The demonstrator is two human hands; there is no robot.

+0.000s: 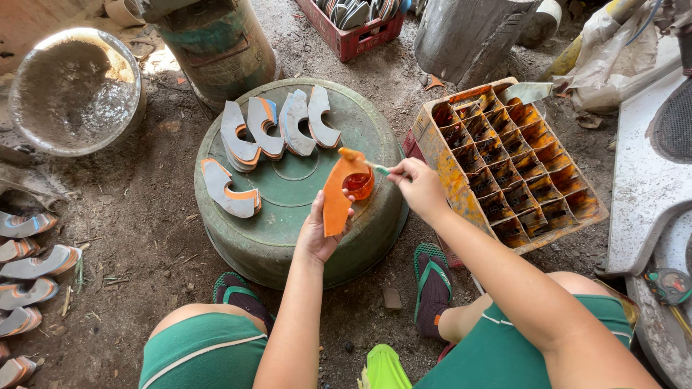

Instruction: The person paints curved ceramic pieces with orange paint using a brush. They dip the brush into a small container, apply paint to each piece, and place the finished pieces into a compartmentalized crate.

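My left hand (pixel 315 234) holds up a curved orange-coated piece (pixel 336 194) by its lower end, over an upturned green basin (pixel 288 187). My right hand (pixel 420 186) grips a small brush (pixel 369 166) whose orange-loaded tip touches the top of that piece. Just behind the piece sits a small orange pot (pixel 360 184) of glue or paint on the basin. Several grey curved pieces with orange edges (pixel 277 130) lie fanned across the basin's far side, and one more (pixel 229 191) lies at its left.
An orange-stained compartment crate (pixel 512 162) stands right of the basin. A metal bowl (pixel 72 90) is far left, a drum (pixel 216 43) behind, a red crate (pixel 353 25) at the top. Finished pieces (pixel 29 266) line the left edge. My feet in green sandals (pixel 431 281) rest on dirt.
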